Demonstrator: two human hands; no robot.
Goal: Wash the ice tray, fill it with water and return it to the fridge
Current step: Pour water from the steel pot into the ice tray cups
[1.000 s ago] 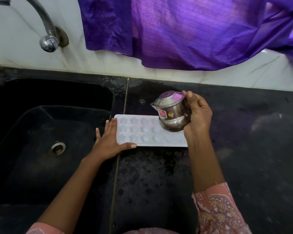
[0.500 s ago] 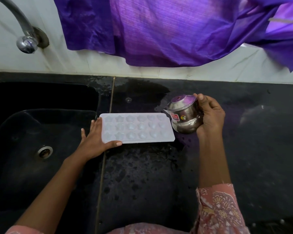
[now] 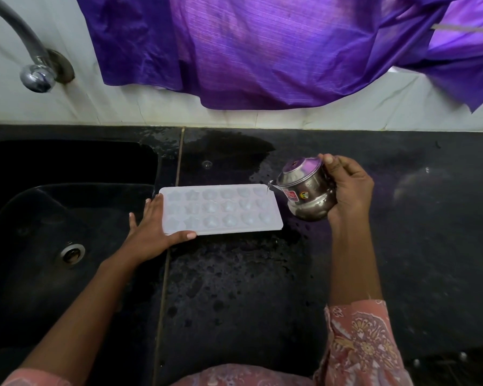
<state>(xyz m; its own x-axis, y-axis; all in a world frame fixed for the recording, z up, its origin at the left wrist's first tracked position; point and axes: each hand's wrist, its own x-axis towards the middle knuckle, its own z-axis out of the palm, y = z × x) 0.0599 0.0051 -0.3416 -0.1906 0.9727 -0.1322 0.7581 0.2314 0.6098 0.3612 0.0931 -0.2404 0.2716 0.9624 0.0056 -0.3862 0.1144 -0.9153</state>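
Withdrawn rightward, right hand [image 3: 349, 190] grips the spouted steel pot [image 3: 308, 192]; flat left hand [image 3: 151, 232] steadies the white plastic ice tray [image 3: 221, 210], seemingly filled, needing a level lift.

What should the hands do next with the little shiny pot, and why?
Probably tip the steel pot a little more, so water runs into the right-end cups of the ice tray. The right hand grips the pot tilted, spout at that end, and the left hand rests flat against the left end, steadying it.
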